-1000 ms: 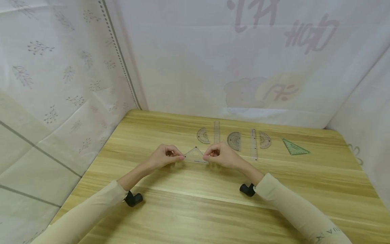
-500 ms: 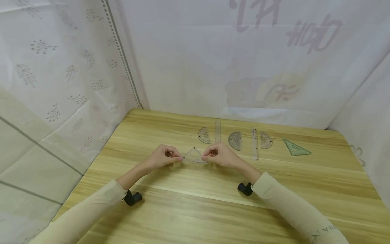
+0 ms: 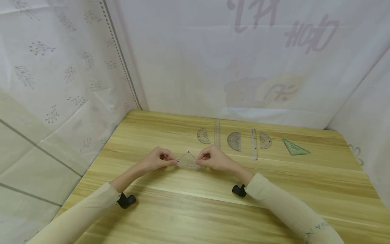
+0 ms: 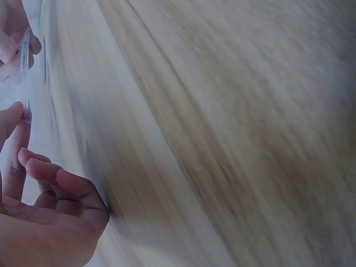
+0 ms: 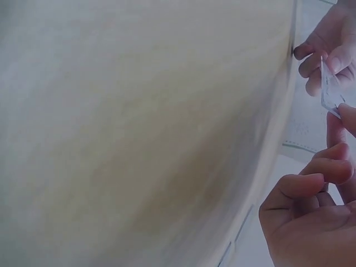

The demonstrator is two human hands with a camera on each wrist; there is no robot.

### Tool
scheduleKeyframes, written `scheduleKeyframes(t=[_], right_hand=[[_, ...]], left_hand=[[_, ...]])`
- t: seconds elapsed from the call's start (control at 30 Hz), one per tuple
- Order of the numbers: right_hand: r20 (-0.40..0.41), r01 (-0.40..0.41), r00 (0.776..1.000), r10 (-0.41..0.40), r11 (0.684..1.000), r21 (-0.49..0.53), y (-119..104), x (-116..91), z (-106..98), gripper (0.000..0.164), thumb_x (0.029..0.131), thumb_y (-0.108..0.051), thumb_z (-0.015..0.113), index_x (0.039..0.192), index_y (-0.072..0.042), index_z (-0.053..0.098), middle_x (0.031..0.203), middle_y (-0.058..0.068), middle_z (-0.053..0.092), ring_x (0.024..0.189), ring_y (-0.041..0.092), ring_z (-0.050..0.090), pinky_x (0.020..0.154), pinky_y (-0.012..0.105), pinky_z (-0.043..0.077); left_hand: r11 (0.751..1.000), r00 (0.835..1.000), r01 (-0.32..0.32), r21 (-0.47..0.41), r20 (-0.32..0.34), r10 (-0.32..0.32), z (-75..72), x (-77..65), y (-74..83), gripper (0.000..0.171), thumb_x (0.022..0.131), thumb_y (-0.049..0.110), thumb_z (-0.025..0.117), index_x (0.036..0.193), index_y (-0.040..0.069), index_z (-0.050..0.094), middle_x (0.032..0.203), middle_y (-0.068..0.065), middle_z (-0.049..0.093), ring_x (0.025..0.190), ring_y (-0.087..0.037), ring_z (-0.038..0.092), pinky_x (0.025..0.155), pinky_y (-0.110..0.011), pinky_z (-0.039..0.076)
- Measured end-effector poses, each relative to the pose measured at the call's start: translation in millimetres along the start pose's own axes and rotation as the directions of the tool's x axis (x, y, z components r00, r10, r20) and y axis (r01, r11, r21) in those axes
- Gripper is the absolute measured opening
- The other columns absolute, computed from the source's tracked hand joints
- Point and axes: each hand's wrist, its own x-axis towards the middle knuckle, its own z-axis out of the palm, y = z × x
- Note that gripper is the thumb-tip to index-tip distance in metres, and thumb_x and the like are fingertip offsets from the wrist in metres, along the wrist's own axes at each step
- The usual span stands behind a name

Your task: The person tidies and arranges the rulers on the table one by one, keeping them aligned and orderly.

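Both hands hold a clear set square (image 3: 188,160) between them, its peak pointing away from me and its long edge toward me. My left hand (image 3: 155,160) pinches the left corner between thumb and forefinger. At the right corner my right hand (image 3: 215,158) does the same. In the left wrist view the left hand (image 4: 50,211) has its other fingers curled loosely, off the set square. The right wrist view has the set square (image 5: 330,92) tilted, seen almost edge-on, with the right hand (image 5: 311,206) below it.
Beyond the hands on the wooden table (image 3: 182,210) lie a small protractor (image 3: 203,135), a clear ruler (image 3: 217,134), a darker protractor (image 3: 234,141), a second ruler (image 3: 254,144), another protractor (image 3: 265,140) and a green set square (image 3: 295,147). A printed curtain (image 3: 182,61) hangs behind.
Both hands have moved a little left and toward me, carrying the clear set square along. The pinch at its two corners stays the same, and the other tools lie still.
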Motion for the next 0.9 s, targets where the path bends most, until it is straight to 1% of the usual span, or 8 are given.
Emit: scheduleKeyframes(t=[0.17, 0.33, 0.4, 0.47, 0.57, 0.63, 0.7, 0.9], right_hand=[[0.005, -0.01, 1.0, 0.01, 1.0, -0.021, -2, 3, 4, 0.007, 0.094, -0.01, 0.075, 0.089, -0.007, 0.077, 0.075, -0.003, 0.062, 0.064, 0.009, 0.044, 0.059, 0.022, 0.037], [0.018, -0.041, 0.999, 0.041, 0.999, -0.022, -4, 9, 8, 0.008, 0.095, -0.011, 0.074, 0.088, -0.007, 0.077, 0.072, -0.002, 0.06, 0.064, 0.009, 0.044, 0.06, 0.023, 0.037], [0.023, -0.046, 0.999, 0.046, 0.999, -0.025, -5, 12, 10, 0.009, 0.095, -0.011, 0.074, 0.088, -0.006, 0.077, 0.072, -0.002, 0.059, 0.063, 0.009, 0.044, 0.059, 0.023, 0.038], [0.026, -0.052, 0.998, 0.052, 0.998, -0.026, -5, 15, 12, 0.01, 0.095, -0.011, 0.074, 0.088, -0.006, 0.077, 0.071, -0.002, 0.06, 0.063, 0.009, 0.044, 0.059, 0.023, 0.038], [0.029, -0.063, 0.998, 0.064, 0.998, -0.026, -4, 19, 16, 0.009, 0.095, -0.01, 0.074, 0.088, -0.006, 0.077, 0.072, -0.002, 0.061, 0.062, 0.008, 0.045, 0.058, 0.022, 0.039], [0.034, -0.073, 0.997, 0.074, 0.997, -0.026, -3, 22, 18, 0.009, 0.095, -0.008, 0.074, 0.087, -0.006, 0.077, 0.072, -0.002, 0.062, 0.06, 0.007, 0.045, 0.057, 0.022, 0.039], [0.039, -0.081, 0.996, 0.082, 0.996, -0.027, -3, 24, 20, 0.009, 0.094, -0.007, 0.074, 0.086, -0.006, 0.077, 0.071, -0.003, 0.062, 0.059, 0.007, 0.044, 0.055, 0.022, 0.038], [0.052, -0.094, 0.994, 0.096, 0.995, -0.035, -5, 28, 23, 0.009, 0.094, -0.005, 0.073, 0.087, -0.004, 0.078, 0.073, -0.002, 0.063, 0.058, 0.007, 0.044, 0.055, 0.022, 0.037]], left_hand=[[0.999, 1.0, -0.004, 0.035, 0.006, 0.003, -2.9, -1.0, -3.2, 0.009, 0.092, 0.01, 0.077, 0.094, 0.001, 0.077, 0.093, -0.007, 0.069, 0.07, -0.015, 0.045, 0.063, -0.024, 0.039], [0.998, 1.0, 0.003, 0.07, 0.001, -0.003, -7.4, -2.4, -4.8, 0.009, 0.091, 0.013, 0.078, 0.093, 0.004, 0.078, 0.086, -0.002, 0.066, 0.07, -0.014, 0.047, 0.063, -0.024, 0.04], [0.996, 1.0, -0.01, 0.083, 0.004, 0.01, -9.7, -3.2, -6.0, 0.009, 0.091, 0.012, 0.078, 0.092, 0.004, 0.078, 0.082, 0.0, 0.063, 0.068, -0.013, 0.046, 0.061, -0.024, 0.039], [0.996, 1.0, -0.008, 0.093, 0.008, 0.007, -12.0, -3.8, -6.5, 0.008, 0.091, 0.011, 0.078, 0.091, 0.003, 0.078, 0.079, 0.002, 0.061, 0.066, -0.012, 0.044, 0.06, -0.024, 0.038], [0.995, 1.0, 0.008, 0.104, 0.021, -0.01, -14.8, -4.1, -7.4, 0.008, 0.091, 0.01, 0.078, 0.089, 0.002, 0.077, 0.074, 0.002, 0.056, 0.064, -0.011, 0.041, 0.057, -0.023, 0.034], [0.993, 0.999, 0.031, 0.11, 0.027, -0.034, -15.9, -4.1, -7.3, 0.008, 0.09, 0.009, 0.079, 0.088, 0.002, 0.077, 0.073, 0.002, 0.055, 0.064, -0.011, 0.041, 0.057, -0.023, 0.033], [0.993, 0.998, 0.039, 0.111, 0.035, -0.043, -16.7, -3.7, -7.4, 0.009, 0.09, 0.008, 0.079, 0.087, 0.0, 0.077, 0.072, 0.001, 0.054, 0.064, -0.011, 0.041, 0.057, -0.023, 0.033], [0.994, 0.998, 0.038, 0.106, 0.05, -0.044, -18.5, -2.8, -7.4, 0.008, 0.089, 0.003, 0.078, 0.085, -0.003, 0.076, 0.071, -0.001, 0.054, 0.063, -0.01, 0.041, 0.055, -0.022, 0.032]])
